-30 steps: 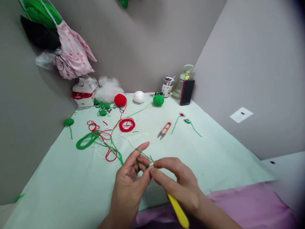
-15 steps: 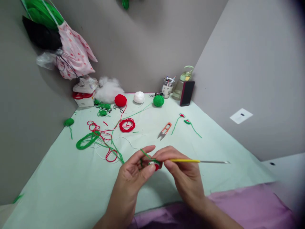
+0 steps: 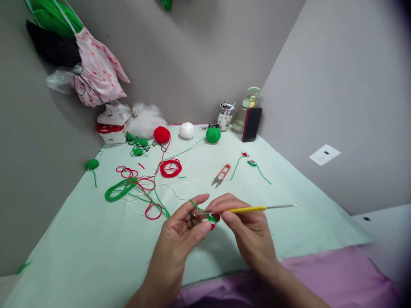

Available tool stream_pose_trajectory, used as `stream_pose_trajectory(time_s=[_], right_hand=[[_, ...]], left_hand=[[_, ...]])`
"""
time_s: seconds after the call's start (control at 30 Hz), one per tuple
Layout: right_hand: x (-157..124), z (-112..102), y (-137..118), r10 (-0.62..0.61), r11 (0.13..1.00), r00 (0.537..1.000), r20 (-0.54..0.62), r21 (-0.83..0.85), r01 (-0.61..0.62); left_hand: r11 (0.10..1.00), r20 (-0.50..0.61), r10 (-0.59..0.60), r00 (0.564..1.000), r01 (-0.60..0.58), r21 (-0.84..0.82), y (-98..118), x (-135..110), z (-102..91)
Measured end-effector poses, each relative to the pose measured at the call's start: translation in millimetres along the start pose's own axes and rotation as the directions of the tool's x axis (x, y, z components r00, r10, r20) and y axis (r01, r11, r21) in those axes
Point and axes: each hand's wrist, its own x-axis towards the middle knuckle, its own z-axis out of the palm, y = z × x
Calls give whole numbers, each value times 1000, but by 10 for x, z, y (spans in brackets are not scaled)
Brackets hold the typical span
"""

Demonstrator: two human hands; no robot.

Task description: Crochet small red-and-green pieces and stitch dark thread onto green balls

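Between thumb and fingers, my left hand (image 3: 183, 235) pinches a small crochet piece (image 3: 211, 219) of green, white and red yarn. A green strand (image 3: 196, 206) runs over my raised left index finger down to the piece. My right hand (image 3: 245, 229) grips a double-ended crochet hook (image 3: 247, 209) with a yellow handle, held nearly level. One metal tip points left, at the upper edge of the crochet piece; whether it sits in a stitch I cannot tell. The other tip sticks out to the right, over the table.
Loose red yarn (image 3: 153, 211) and a green yarn skein (image 3: 117, 191) lie left of my hands. Thread snips (image 3: 221, 175) and two small crocheted pieces (image 3: 252, 163) lie beyond. Red (image 3: 162, 134), white (image 3: 186, 130) and green yarn balls (image 3: 213, 135) line the back, near a phone (image 3: 252, 124).
The hook has slid left and its right end has tipped up slightly. More of its left tip shows beside the crochet piece. The loose yarn at left has shifted slightly right.
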Motion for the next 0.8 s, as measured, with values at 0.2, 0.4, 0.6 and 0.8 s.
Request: stream_pose_trajectory(time_s=[0.2, 0.4, 0.6, 0.8], right_hand=[[35, 15, 34, 151, 963, 988, -18, 230, -143], [47, -11, -9, 188, 940, 981, 46, 280, -194], [-71, -56, -115, -126, 963, 984, 129, -223, 153], [-158, -32, -19, -355, 625, 862, 361, -594, 506]], left_hand=[[997, 33, 43, 999, -45, 66, -9, 11, -40], [996, 11, 41, 999, -41, 76, 10, -2, -57], [971, -22, 140, 990, -133, 201, -38, -17, -83], [972, -89, 173, 981, -156, 174, -96, -14, -73]])
